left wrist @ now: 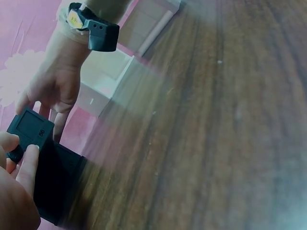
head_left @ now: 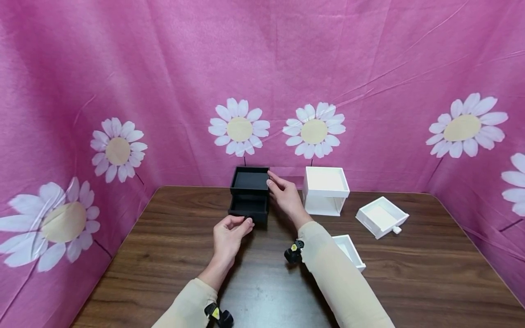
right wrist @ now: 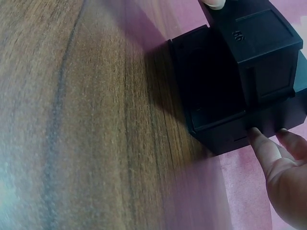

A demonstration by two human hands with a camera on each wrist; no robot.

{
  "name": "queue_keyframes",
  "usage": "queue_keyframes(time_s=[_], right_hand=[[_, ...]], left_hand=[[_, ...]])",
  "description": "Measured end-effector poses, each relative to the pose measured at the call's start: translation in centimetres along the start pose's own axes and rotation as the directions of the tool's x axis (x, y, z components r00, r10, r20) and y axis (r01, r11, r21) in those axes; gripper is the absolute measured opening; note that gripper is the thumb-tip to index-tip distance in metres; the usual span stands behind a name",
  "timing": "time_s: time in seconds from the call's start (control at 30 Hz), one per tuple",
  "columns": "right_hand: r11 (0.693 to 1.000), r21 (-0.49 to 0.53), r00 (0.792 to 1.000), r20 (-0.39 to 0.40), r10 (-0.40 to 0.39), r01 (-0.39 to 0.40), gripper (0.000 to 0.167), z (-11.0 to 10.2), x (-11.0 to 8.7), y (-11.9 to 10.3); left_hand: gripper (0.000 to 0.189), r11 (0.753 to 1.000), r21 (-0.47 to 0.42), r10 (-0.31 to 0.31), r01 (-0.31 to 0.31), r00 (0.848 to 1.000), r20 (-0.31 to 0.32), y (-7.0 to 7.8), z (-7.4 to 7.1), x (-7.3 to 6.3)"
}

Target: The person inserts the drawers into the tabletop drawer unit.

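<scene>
A black box (head_left: 250,178) with a tray-like top stands at the back of the table, its drawer (head_left: 249,204) slid partly out of the upper part of its front. My left hand (head_left: 229,238) is at the drawer's front; in the left wrist view its thumb and fingers pinch the drawer's knob (left wrist: 16,154). Against the box's right side rest the fingertips of my right hand (head_left: 285,196), the fingers fairly straight. The right wrist view shows the drawer (right wrist: 264,36) jutting out above an open lower compartment (right wrist: 211,79).
Right of the black box stands a white box (head_left: 326,189) with an open front. A white drawer (head_left: 381,217) with a knob lies farther right on the wooden table (head_left: 164,255). Another white drawer (head_left: 348,251) is partly hidden by my right sleeve. A pink flowered cloth (head_left: 262,54) hangs behind.
</scene>
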State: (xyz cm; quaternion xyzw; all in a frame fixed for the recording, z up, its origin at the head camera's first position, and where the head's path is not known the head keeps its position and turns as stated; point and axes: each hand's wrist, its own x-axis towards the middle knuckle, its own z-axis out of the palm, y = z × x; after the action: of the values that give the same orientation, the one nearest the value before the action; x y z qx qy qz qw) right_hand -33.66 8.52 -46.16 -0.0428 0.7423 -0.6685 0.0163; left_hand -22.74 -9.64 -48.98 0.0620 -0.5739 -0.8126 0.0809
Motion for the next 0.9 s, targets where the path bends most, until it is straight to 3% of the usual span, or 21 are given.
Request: queue_keyframes(time_s=[0.4,0.9], right_hand=[[0.999,0.008,0.999,0.004,-0.036,0.036,0.047,0.0,0.2,0.3],[1.000,0.009,1.000,0.007,-0.023,0.023,0.045,0.0,0.2,0.1]], left_hand=[[0.020,0.999,-0.029,-0.014,0.014,1.000,0.008,-0.3,-0.2,1.4],[0.016,0.999,-0.040,0.008,-0.007,1.000,0.027,-0.7,0.1,2.2]])
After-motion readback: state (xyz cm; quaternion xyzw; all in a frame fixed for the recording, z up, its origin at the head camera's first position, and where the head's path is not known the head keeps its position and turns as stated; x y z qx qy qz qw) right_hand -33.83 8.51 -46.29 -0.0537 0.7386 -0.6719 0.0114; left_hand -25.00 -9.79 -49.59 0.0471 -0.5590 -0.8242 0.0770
